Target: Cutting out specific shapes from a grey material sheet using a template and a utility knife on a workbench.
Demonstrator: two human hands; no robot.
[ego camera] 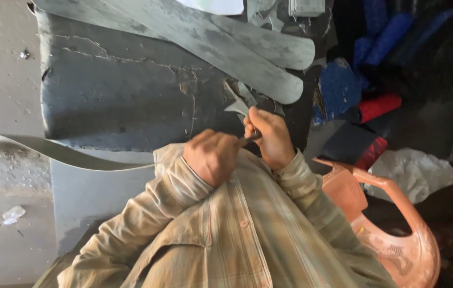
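My left hand [213, 157] is closed in a fist in front of my chest, and a dark, thin tool [251, 138] sticks out of it toward my other hand. My right hand [270, 136] is curled around the tool's far end and pinches a small grey scrap of sheet material [235, 101] that stands up above the fingers. Which hand bears the tool is hard to tell. Both hands touch each other over the edge of a dark grey, cracked work surface [125, 96]. My sleeves are plaid.
Long rounded grey sheet strips [248, 53] lie across the top of the work surface. A thin grey strip [50, 149] curves off to the left over the concrete floor. An orange plastic chair [397, 234] stands at the right, with blue and red rolls [365, 96] and white crumpled plastic [413, 170] beyond.
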